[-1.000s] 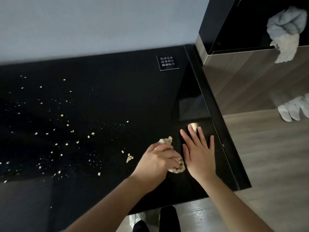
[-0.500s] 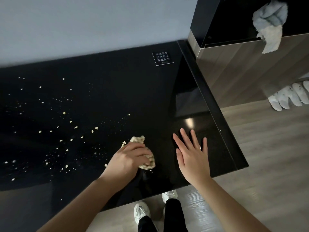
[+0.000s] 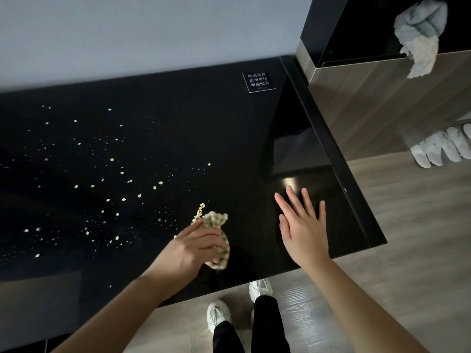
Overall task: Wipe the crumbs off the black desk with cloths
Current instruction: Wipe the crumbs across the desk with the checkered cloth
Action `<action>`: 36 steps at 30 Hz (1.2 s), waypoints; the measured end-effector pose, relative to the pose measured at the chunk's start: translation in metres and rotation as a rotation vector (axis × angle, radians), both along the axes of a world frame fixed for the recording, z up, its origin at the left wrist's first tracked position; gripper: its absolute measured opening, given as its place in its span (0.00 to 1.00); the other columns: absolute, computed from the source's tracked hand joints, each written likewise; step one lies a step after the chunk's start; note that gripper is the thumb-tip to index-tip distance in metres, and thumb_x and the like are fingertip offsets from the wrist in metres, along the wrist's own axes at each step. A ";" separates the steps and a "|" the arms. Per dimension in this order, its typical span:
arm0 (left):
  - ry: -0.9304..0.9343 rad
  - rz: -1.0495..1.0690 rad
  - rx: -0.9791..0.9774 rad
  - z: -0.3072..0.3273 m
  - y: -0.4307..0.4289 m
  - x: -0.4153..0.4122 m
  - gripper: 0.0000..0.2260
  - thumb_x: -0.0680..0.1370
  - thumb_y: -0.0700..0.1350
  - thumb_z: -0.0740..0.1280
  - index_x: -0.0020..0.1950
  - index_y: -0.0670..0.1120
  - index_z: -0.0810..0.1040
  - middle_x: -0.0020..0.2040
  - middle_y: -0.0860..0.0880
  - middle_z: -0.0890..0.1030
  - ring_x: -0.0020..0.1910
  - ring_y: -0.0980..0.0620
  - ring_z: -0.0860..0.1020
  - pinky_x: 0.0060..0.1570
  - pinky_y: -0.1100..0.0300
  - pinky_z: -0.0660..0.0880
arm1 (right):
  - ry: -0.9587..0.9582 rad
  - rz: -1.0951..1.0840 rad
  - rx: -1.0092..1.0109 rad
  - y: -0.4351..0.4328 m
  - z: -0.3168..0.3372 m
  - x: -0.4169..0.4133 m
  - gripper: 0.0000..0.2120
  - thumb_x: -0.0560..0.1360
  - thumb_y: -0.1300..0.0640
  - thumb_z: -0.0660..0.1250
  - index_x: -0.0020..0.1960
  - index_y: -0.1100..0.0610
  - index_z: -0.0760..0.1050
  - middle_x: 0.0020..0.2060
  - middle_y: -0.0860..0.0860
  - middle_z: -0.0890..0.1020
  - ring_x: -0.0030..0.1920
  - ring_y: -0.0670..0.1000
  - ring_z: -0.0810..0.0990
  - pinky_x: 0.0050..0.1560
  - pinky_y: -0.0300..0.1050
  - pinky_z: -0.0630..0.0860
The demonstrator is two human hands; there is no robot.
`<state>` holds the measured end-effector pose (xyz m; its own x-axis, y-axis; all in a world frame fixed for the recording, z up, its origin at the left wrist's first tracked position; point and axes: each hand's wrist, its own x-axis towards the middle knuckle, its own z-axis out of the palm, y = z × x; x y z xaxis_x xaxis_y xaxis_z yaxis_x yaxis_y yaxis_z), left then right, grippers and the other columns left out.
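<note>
Crumbs scattered over left-centre of black desk, 1 cluster touching patterned cloth. Left hand grips bunched cloth near front edge; right hand flat on desk, released. Risk: small wad skips specks; edgeward sweep spills crumbs onto floor.

Views: one, head-worn, wide-angle | position: at the near edge of the surface | facing: forward and steeply down | range: close, left hand and right hand low in frame | margins: wall top, floor right and bottom
</note>
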<state>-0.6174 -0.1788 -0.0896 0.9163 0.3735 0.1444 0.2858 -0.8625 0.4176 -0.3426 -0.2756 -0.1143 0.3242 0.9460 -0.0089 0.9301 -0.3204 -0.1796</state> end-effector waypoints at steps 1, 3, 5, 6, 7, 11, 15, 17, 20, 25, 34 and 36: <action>-0.010 0.028 0.018 0.001 0.004 -0.007 0.14 0.79 0.42 0.58 0.41 0.51 0.81 0.54 0.57 0.81 0.64 0.56 0.74 0.72 0.54 0.61 | 0.002 -0.023 0.006 0.001 0.000 -0.004 0.23 0.80 0.49 0.50 0.75 0.45 0.64 0.76 0.49 0.63 0.77 0.57 0.56 0.72 0.69 0.55; -0.041 0.065 0.045 0.003 0.009 -0.013 0.21 0.84 0.44 0.52 0.40 0.50 0.81 0.54 0.57 0.82 0.63 0.55 0.75 0.71 0.56 0.61 | 0.001 -0.071 0.015 0.004 -0.001 -0.013 0.23 0.79 0.49 0.50 0.74 0.46 0.65 0.75 0.50 0.64 0.77 0.59 0.57 0.72 0.70 0.55; -0.087 0.073 0.057 0.006 0.007 -0.008 0.24 0.85 0.46 0.48 0.40 0.50 0.80 0.54 0.56 0.82 0.63 0.54 0.75 0.70 0.54 0.63 | -0.005 -0.097 0.020 0.009 -0.001 -0.019 0.22 0.80 0.50 0.54 0.74 0.46 0.65 0.75 0.50 0.65 0.77 0.60 0.57 0.71 0.71 0.54; -0.117 0.076 0.063 0.008 0.007 -0.002 0.24 0.85 0.46 0.48 0.40 0.50 0.80 0.54 0.55 0.82 0.63 0.53 0.75 0.69 0.53 0.65 | -0.004 -0.101 0.022 0.011 -0.001 -0.020 0.22 0.80 0.51 0.56 0.74 0.46 0.65 0.75 0.51 0.65 0.77 0.60 0.56 0.71 0.71 0.53; -0.146 0.086 0.067 0.010 0.008 0.006 0.24 0.85 0.46 0.48 0.40 0.50 0.80 0.54 0.55 0.82 0.63 0.53 0.76 0.68 0.52 0.66 | -0.002 -0.099 0.024 0.014 -0.001 -0.021 0.22 0.80 0.51 0.56 0.74 0.46 0.65 0.75 0.51 0.64 0.77 0.60 0.56 0.72 0.71 0.53; -0.192 0.146 0.074 0.016 0.024 0.052 0.17 0.79 0.41 0.56 0.39 0.50 0.82 0.53 0.54 0.82 0.61 0.53 0.76 0.67 0.49 0.66 | 0.001 -0.084 0.008 0.027 0.000 -0.026 0.24 0.79 0.48 0.49 0.75 0.45 0.63 0.76 0.51 0.64 0.77 0.59 0.55 0.73 0.69 0.53; -0.117 0.150 0.069 0.004 0.043 0.083 0.15 0.76 0.41 0.56 0.38 0.50 0.81 0.52 0.55 0.82 0.62 0.52 0.76 0.67 0.45 0.68 | -0.016 -0.092 -0.011 0.036 0.001 -0.026 0.24 0.80 0.47 0.48 0.76 0.44 0.61 0.77 0.50 0.61 0.77 0.58 0.54 0.73 0.68 0.51; -0.107 0.171 0.041 -0.006 0.047 0.078 0.15 0.75 0.41 0.56 0.39 0.51 0.81 0.53 0.56 0.82 0.62 0.53 0.75 0.66 0.44 0.68 | -0.019 -0.087 -0.007 0.035 0.000 -0.026 0.24 0.80 0.47 0.48 0.76 0.44 0.60 0.77 0.49 0.60 0.78 0.58 0.53 0.73 0.68 0.51; -0.133 0.210 0.010 -0.010 0.047 0.054 0.14 0.75 0.40 0.57 0.39 0.50 0.81 0.53 0.56 0.81 0.62 0.55 0.75 0.68 0.47 0.67 | -0.016 -0.084 0.004 0.034 -0.002 -0.025 0.24 0.80 0.47 0.49 0.76 0.43 0.60 0.77 0.49 0.60 0.78 0.58 0.53 0.73 0.69 0.51; -0.179 0.288 -0.010 -0.009 0.049 -0.001 0.13 0.72 0.37 0.58 0.38 0.51 0.79 0.53 0.58 0.81 0.62 0.58 0.75 0.65 0.48 0.69 | -0.024 -0.085 -0.009 0.036 -0.002 -0.026 0.24 0.80 0.47 0.49 0.76 0.42 0.59 0.77 0.49 0.60 0.77 0.58 0.53 0.73 0.69 0.52; -0.313 0.390 -0.003 0.015 0.086 0.042 0.16 0.72 0.37 0.55 0.39 0.47 0.83 0.53 0.53 0.83 0.57 0.51 0.78 0.63 0.46 0.70 | -0.032 -0.009 -0.034 0.074 -0.003 -0.023 0.25 0.80 0.42 0.46 0.77 0.41 0.54 0.78 0.50 0.56 0.78 0.59 0.50 0.73 0.68 0.49; -0.293 0.390 0.026 0.021 0.107 0.065 0.15 0.72 0.37 0.58 0.41 0.47 0.83 0.53 0.53 0.82 0.59 0.51 0.77 0.65 0.48 0.68 | -0.029 -0.011 -0.035 0.095 -0.003 -0.026 0.26 0.80 0.41 0.45 0.77 0.41 0.53 0.78 0.49 0.56 0.78 0.59 0.49 0.73 0.68 0.48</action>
<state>-0.5525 -0.0716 -0.0691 0.6278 0.6741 0.3892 0.4635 -0.7254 0.5089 -0.3686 -0.1809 -0.1178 0.3351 0.9416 -0.0329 0.9311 -0.3363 -0.1414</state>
